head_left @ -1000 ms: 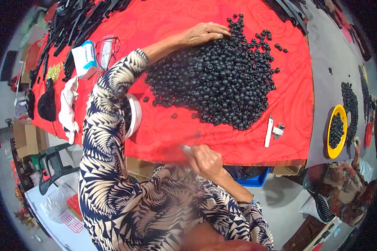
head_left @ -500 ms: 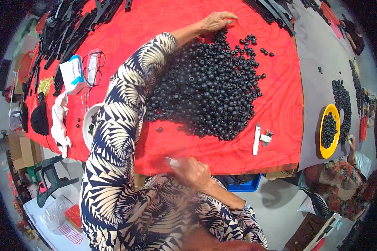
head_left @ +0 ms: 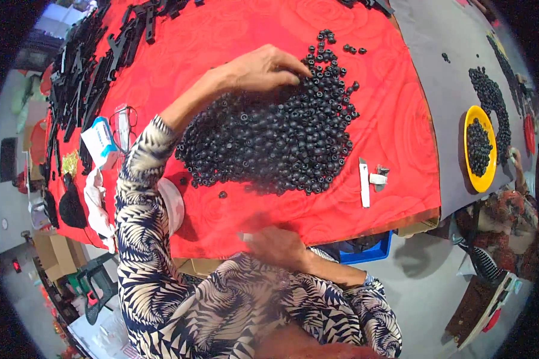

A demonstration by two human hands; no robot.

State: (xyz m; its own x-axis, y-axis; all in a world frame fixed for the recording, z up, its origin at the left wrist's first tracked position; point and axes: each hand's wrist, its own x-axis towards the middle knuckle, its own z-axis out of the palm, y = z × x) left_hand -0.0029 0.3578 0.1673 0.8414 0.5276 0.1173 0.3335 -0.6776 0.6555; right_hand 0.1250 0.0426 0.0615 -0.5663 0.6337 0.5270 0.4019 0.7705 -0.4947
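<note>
A wide pile of small round black bead-like pieces [head_left: 269, 140], some showing a hole, lies on the red tablecloth. My left hand [head_left: 260, 69] is at the pile's far edge, fingers bent and a little apart, touching or just over the pieces. I see nothing held in it. My right hand [head_left: 278, 245] is low at the table's near edge, blurred and closed around something with a small pale tip, too smeared to name. A white bowl [head_left: 172, 206] stands by the near edge, partly hidden behind my left sleeve.
Black bar-like parts [head_left: 81, 84] heap at the far left, near glasses [head_left: 124, 128], a blue-white box [head_left: 100, 143] and a white cloth [head_left: 96, 203]. A white-handled cutter [head_left: 364, 185] lies right. Beyond, a yellow plate [head_left: 492, 155] of black pieces stands by another person's hand [head_left: 515, 158].
My left hand has drawn back toward me and left, its fingers now bent instead of stretched out. The view has shifted, baring more of the white bowl. My right hand stays near the edge.
</note>
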